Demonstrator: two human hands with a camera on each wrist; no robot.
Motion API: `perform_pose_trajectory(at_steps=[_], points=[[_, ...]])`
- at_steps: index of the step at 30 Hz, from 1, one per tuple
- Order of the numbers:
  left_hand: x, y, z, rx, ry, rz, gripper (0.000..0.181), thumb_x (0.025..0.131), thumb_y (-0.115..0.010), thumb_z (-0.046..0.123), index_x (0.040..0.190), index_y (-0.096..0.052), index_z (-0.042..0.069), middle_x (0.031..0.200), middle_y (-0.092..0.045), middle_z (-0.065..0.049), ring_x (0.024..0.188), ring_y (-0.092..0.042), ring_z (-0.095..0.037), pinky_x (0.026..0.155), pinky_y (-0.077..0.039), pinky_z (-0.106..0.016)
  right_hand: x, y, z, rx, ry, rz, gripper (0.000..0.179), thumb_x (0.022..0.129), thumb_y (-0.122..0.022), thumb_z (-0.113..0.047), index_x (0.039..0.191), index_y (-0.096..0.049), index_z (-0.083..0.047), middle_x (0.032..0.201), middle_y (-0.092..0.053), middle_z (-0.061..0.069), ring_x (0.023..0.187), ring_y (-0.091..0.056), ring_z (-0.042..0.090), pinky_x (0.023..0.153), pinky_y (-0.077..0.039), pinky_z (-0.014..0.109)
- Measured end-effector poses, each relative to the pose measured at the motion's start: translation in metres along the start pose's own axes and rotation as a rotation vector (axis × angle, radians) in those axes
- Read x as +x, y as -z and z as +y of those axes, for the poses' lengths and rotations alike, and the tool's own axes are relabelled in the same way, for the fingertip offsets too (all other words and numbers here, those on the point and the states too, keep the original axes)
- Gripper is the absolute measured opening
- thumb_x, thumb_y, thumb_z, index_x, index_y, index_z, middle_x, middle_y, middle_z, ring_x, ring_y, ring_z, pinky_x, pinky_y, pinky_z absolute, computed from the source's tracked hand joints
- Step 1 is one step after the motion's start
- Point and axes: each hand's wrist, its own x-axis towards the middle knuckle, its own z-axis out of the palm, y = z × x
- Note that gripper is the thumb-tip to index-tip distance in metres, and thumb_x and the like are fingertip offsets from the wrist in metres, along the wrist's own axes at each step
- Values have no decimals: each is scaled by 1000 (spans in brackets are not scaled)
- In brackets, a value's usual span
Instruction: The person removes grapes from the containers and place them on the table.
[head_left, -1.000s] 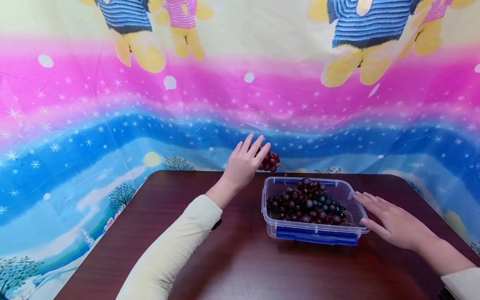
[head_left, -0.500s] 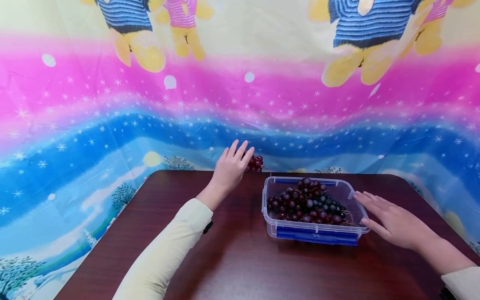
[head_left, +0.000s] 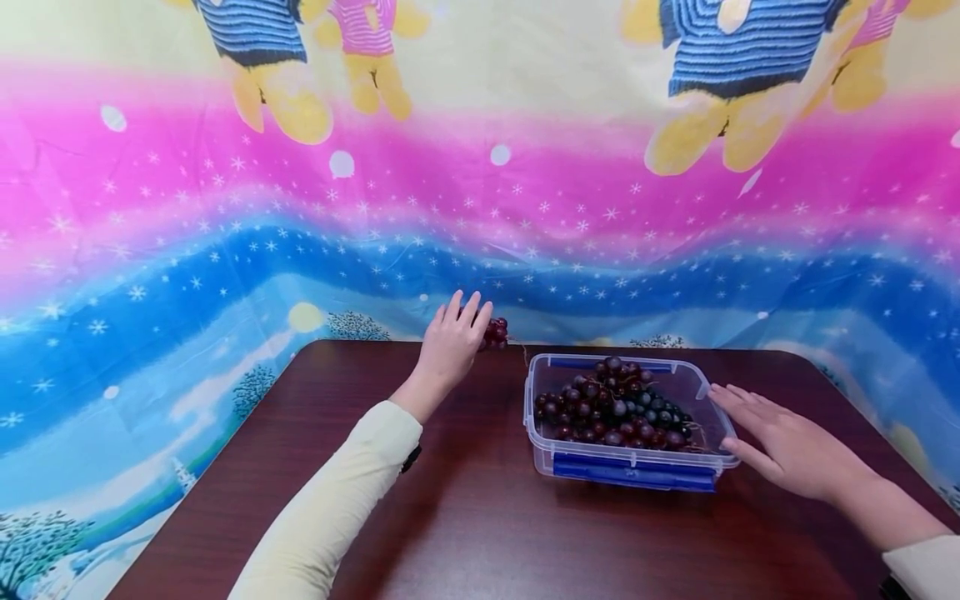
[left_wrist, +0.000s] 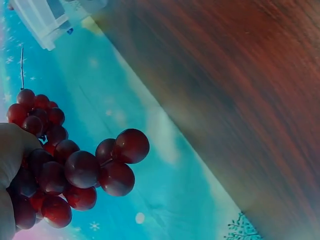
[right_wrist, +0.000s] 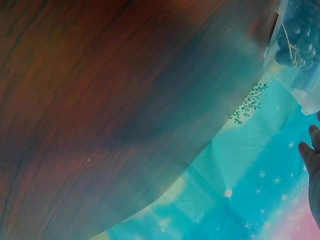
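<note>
Gripping small red grape bunch (head_left: 495, 332), left hand (head_left: 452, 337) near frame centre; bunch seen against far edge of surface (head_left: 480, 533). Clear plastic container (head_left: 693, 389) with blue clip (head_left: 633, 472), open-topped, right of centre: dark red and near-black grapes (head_left: 607, 408) heaped inside, some stems showing. Right hand (head_left: 787, 442) at container's right end, fingers straight.

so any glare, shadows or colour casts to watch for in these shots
Head view: soft sheen on the wood-grain tabletop, dark shadow beneath the storage container; left wrist view: small bright highlights on the held red grapes; right wrist view: blue cast over the boxed grapes, hazy bluish reflection on the tabletop.
</note>
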Motion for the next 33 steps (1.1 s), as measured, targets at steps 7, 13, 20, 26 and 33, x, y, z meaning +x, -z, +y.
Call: perform_pose_trajectory(at_steps=[7,13,20,26,33], points=[[-8,-9,0,17,29,-47,54,81,-79,15,130,-59,6,132,-57,-17,122,-51,-38,91,-50,-49,1,0,-1,1,2,5,68,92,-67,-29,150,-37,-9,143,-45,21,142,-18,7,107,1,9],[-13,-17,0,18,65,-94,53,84,-76,16,133,-57,7,133,-57,-18,123,-50,-39,90,-50,-49,1,0,-1,-2,3,7,68,92,-67,-29,150,-37,-9,142,-46,21,140,-12,0,107,1,9],[-18,-29,2,54,86,-129,57,82,-78,17,133,-56,6,133,-56,-17,122,-52,-39,87,-52,-47,-1,0,-1,0,-9,-3,68,92,-67,-29,150,-37,-9,142,-46,21,140,-32,22,107,2,9],[-21,-35,5,67,110,-202,60,80,-79,17,134,-55,5,132,-56,-17,122,-51,-39,85,-53,-47,-1,-1,-1,-1,-4,9,67,92,-67,-28,150,-37,-9,143,-45,20,142,-22,10,107,1,9],[-24,-41,7,45,151,-323,61,85,-76,18,139,-50,5,137,-52,-18,125,-48,-40,87,-52,-49,-1,-3,0,5,-5,13,67,92,-66,-27,150,-37,-9,142,-46,20,142,-19,8,107,1,9]])
